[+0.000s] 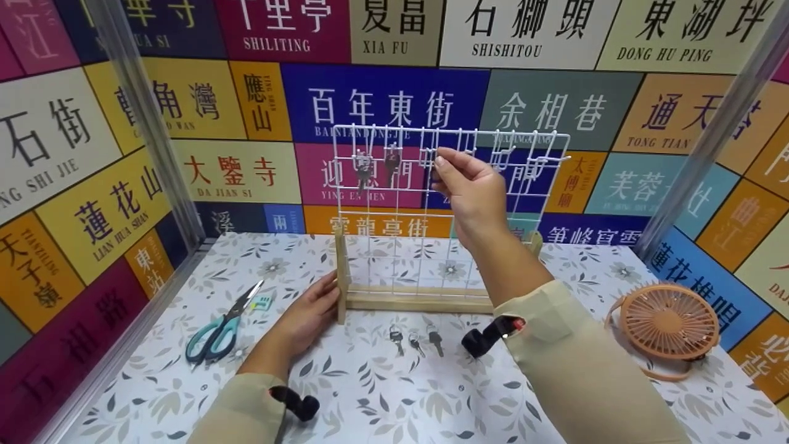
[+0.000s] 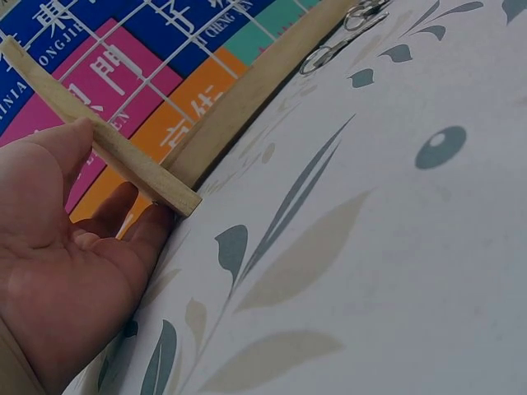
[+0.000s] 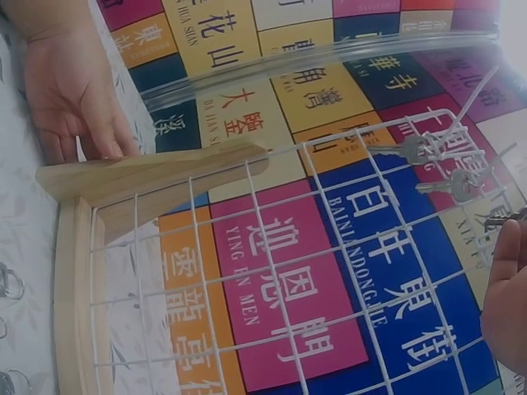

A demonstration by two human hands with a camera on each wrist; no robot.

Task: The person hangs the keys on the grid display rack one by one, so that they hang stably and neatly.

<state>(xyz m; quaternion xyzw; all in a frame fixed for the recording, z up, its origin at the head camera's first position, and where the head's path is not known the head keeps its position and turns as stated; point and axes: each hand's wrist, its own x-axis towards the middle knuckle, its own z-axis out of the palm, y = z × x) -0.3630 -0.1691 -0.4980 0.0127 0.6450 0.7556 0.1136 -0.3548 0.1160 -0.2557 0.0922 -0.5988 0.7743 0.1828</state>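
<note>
1 relaxed left hand (image 1: 315,308) rests its fingertips against the side post (image 1: 341,277) of the wire rack (image 1: 419,301), usefully steadying it. Rightward, 2 lots of hung keys (image 1: 392,159) share the grid; 3 loose keys (image 1: 435,338) lie on the table (image 1: 345,394). The right hand (image 1: 478,188) pinches a mostly hidden key (image 3: 505,220) near a hook (image 1: 425,158); I'd guide its ring on gently, not tugging the grid.

Left grip (image 2: 78,247) touching wooden post (image 2: 123,152) — keys (image 2: 356,35) farther off
</note>
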